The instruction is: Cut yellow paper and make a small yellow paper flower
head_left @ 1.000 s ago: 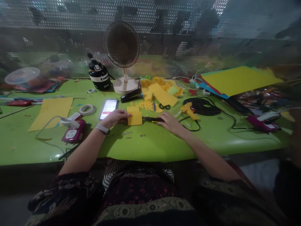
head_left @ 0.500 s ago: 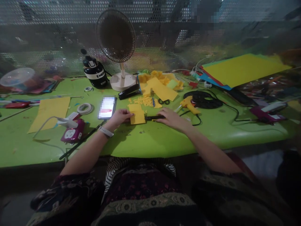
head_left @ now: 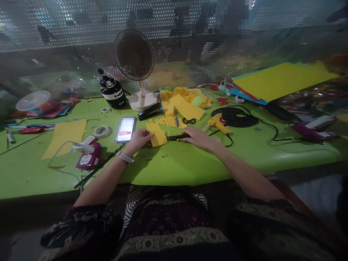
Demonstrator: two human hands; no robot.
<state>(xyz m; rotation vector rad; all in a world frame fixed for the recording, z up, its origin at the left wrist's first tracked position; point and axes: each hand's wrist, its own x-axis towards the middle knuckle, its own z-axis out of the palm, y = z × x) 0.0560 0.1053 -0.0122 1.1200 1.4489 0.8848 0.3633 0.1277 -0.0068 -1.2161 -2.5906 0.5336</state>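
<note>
A small yellow paper piece (head_left: 158,135) is pinched at its left edge by my left hand (head_left: 141,140), above the green table (head_left: 174,165). Just right of the paper lies a dark, slim tool (head_left: 175,137), perhaps scissors, with a bit of yellow along it. My right hand (head_left: 196,137) rests over its right end with fingers bent round it; the fingertips are partly hidden. Behind the paper are small yellow paper scraps (head_left: 167,120). A lit phone (head_left: 125,129) lies close to my left hand.
A yellow glue gun (head_left: 220,124) and coiled black cable (head_left: 236,116) lie right of my right hand. Behind stand a fan (head_left: 141,99) and a bottle (head_left: 114,96). A tape roll (head_left: 102,131), purple power adapter (head_left: 89,157) and yellow sheet (head_left: 66,136) are at left.
The yellow paper has turned and tilted slightly in my left hand. The whole view has shifted a little, so the fan and bottle appear lower.
</note>
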